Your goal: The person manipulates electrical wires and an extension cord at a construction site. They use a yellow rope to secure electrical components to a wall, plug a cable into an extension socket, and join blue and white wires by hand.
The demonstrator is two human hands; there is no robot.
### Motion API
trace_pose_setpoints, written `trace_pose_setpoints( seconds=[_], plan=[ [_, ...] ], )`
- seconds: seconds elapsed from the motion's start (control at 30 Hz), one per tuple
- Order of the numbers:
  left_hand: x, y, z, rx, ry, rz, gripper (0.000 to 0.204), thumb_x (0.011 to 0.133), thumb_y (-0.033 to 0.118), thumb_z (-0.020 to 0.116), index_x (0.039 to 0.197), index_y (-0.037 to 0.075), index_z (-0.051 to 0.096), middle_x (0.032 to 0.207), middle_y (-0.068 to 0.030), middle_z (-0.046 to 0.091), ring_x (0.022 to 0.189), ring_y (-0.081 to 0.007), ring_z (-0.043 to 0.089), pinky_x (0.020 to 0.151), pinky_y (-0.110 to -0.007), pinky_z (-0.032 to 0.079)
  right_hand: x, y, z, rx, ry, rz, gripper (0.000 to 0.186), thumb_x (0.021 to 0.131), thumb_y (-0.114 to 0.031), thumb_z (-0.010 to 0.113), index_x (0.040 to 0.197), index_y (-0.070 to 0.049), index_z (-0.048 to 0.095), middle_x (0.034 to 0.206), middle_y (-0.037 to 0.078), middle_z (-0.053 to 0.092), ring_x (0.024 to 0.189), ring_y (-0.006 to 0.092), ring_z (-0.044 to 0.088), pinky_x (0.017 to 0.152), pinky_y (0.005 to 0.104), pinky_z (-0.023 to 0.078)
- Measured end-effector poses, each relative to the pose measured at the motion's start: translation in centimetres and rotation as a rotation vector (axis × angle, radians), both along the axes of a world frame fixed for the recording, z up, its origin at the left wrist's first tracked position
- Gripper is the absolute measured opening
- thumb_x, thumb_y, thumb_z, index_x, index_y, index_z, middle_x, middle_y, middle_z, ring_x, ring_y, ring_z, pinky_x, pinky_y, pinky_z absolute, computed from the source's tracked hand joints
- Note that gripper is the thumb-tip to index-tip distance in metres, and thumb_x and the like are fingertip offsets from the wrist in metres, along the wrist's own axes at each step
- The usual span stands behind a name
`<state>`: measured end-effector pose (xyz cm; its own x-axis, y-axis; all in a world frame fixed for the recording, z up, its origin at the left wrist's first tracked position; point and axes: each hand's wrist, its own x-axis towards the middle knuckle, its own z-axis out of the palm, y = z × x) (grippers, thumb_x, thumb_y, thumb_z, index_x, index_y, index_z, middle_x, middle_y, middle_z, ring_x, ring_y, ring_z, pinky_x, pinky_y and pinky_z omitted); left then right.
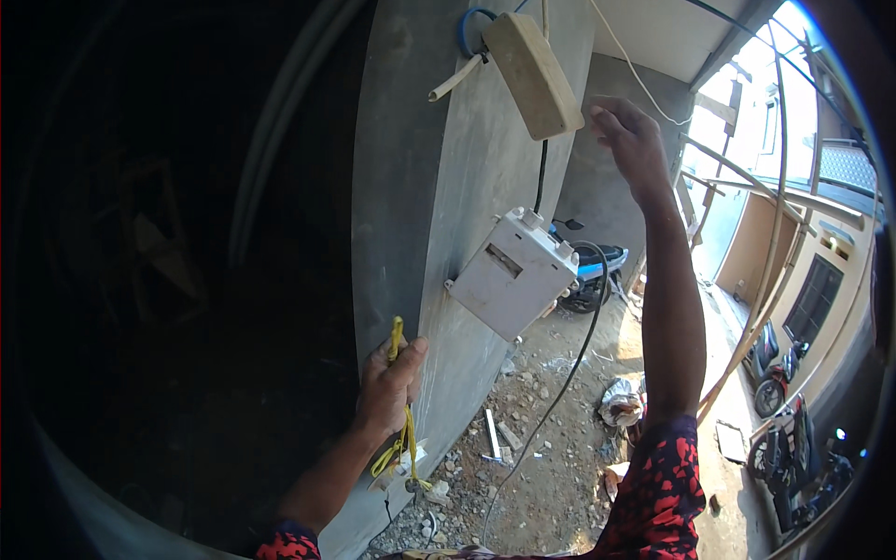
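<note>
A bundle of yellow cord (409,439) hangs from my left hand (387,378), whose fingers are wrapped round it beside the grey wall. One looped end sticks up above the thumb and the rest dangles below. My right hand (633,140) is raised just right of a long beige box (534,77) on the wall. Its fingers are bent together; whether something small is between them I cannot make out. Below that box a white electrical box (515,271) with a narrow window sits tilted in view, a black cable (542,177) running between the two.
A cut white conduit (457,78) and a blue hose loop (467,34) stick out by the beige box. A grey cable (581,359) hangs down over rubble ground (537,467). Bamboo poles (761,308) stand at right, with parked motorbikes (793,457) beyond. The left side is dark.
</note>
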<state>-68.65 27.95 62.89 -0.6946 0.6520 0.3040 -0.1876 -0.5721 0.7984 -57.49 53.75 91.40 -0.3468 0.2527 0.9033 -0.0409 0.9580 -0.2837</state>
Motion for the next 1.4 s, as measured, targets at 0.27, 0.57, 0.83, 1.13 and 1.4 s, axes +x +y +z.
trace_pose_setpoints(
  seconds=[0.27, 0.57, 0.83, 1.13, 1.4],
  plan=[
    [0.9, 4.6, -0.2, -0.037, 0.279, 0.15, 0.032, 0.089, 0.032, 0.069, 0.098, 0.007, 0.052, 0.079, 0.0017, 0.053, 0.05, 0.0006, 0.035, 0.042, -0.018, 0.026, 3.3, 11.4, -9.1, -0.513, -0.064, 0.231, 0.03, 0.094, -0.025, 0.057, 0.112, -0.002, 0.063, 0.099, 0.006, 0.067, 0.077, 0.0103, 0.06, 0.071, 0.027, 0.051],
    [3.0, 5.9, 11.6, -0.03, 0.483, 0.341, 0.056, 0.087, 0.045, 0.067, 0.12, 0.004, 0.047, 0.092, -0.0098, 0.062, 0.04, 0.0025, 0.03, 0.036, -0.015, 0.023, -1.8, 11.7, -3.8, -0.294, -0.108, 0.627, 0.034, 0.093, -0.025, 0.056, 0.114, 0.002, 0.062, 0.1, 0.008, 0.066, 0.084, 0.0133, 0.061, 0.078, 0.0275, 0.05],
    [4.0, 9.7, 20.2, -0.227, 0.648, 0.706, 0.082, 0.086, 0.065, 0.054, 0.131, -0.002, 0.039, 0.097, -0.0163, 0.062, 0.039, 0.004, 0.029, 0.033, -0.011, 0.025, -8.7, 10.7, 1.6, -0.103, -0.072, 1.031, 0.046, 0.093, -0.034, 0.058, 0.119, 0.003, 0.058, 0.107, 0.012, 0.064, 0.092, 0.0153, 0.061, 0.082, 0.0282, 0.05],
    [4.2, 14.7, 26.0, -0.302, 0.764, 0.863, 0.113, 0.069, 0.081, 0.059, 0.144, 0.002, 0.028, 0.102, -0.0163, 0.055, 0.048, 0.0007, 0.028, 0.041, -0.015, 0.021, -9.7, 8.4, 2.8, -0.186, -0.181, 1.345, 0.049, 0.089, -0.037, 0.064, 0.114, 0.005, 0.061, 0.101, 0.012, 0.064, 0.093, 0.0162, 0.06, 0.086, 0.0309, 0.047],
    [3.2, 17.1, 26.6, -0.186, 0.718, 0.902, 0.072, 0.079, 0.069, 0.06, 0.123, 0.012, 0.049, 0.078, 0.0026, 0.056, 0.045, 0.0008, 0.033, 0.041, -0.017, 0.017, -10.8, 8.0, 2.2, -0.242, -0.224, 1.561, 0.046, 0.086, -0.03, 0.072, 0.11, 0.007, 0.061, 0.095, 0.009, 0.064, 0.087, 0.0147, 0.058, 0.082, 0.0277, 0.047]
  ],
)
